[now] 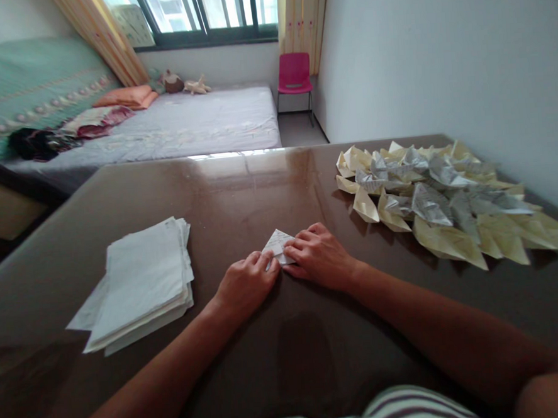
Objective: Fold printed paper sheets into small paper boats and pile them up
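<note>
A small folded piece of printed paper (278, 242) lies on the dark brown table (240, 186) right in front of me. My left hand (244, 284) presses its near left edge with curled fingers. My right hand (318, 254) covers its right side, fingers bent and pinching the fold. Both hands meet over the paper, so only its pointed far corner shows.
A stack of white sheets (139, 282) lies to the left of my hands. A heap of several folded paper boats (442, 202) fills the table's right side by the wall. Beyond the table are a bed (183, 123) and a pink chair (294, 75).
</note>
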Available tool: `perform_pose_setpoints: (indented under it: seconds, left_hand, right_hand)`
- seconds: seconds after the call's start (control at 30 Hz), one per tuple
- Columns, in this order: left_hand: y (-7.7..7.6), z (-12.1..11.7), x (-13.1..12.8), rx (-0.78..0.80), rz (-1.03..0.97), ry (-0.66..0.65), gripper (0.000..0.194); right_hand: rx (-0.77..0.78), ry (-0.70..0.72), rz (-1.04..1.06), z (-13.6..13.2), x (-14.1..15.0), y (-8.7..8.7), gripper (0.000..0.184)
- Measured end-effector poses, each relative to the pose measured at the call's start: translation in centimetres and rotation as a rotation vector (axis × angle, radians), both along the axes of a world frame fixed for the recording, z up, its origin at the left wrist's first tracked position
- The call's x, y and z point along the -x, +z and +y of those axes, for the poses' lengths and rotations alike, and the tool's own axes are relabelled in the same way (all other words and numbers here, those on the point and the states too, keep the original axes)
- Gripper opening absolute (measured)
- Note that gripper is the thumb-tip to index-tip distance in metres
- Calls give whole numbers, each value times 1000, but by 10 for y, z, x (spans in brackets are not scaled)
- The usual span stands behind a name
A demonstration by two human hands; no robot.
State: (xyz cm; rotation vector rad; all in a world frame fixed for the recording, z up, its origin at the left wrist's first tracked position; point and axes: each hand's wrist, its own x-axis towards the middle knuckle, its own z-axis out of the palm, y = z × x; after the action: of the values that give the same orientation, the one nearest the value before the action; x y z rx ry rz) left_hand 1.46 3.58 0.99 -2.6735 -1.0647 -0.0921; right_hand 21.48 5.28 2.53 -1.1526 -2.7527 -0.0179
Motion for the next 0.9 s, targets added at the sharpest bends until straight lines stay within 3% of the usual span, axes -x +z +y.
perform_pose_setpoints:
  seconds: [0.37, 0.57, 0.73, 0.9]
  left_hand:
    - [2, 0, 1, -100, -66, -20, 13]
    - [-4, 2, 3, -121, -86, -60, 13]
    - [-8, 4, 7, -78, -84, -55, 12]
    - [-2, 6, 8, 6, -155, 5, 18]
  right_hand:
    - [11, -82, 33, -1, 4, -7, 34]
    - [-5, -111, 5, -3, 7, -8, 24]
    - [7, -30, -18, 2, -8, -9, 22]
    - [82, 9, 49, 13, -22, -9, 23]
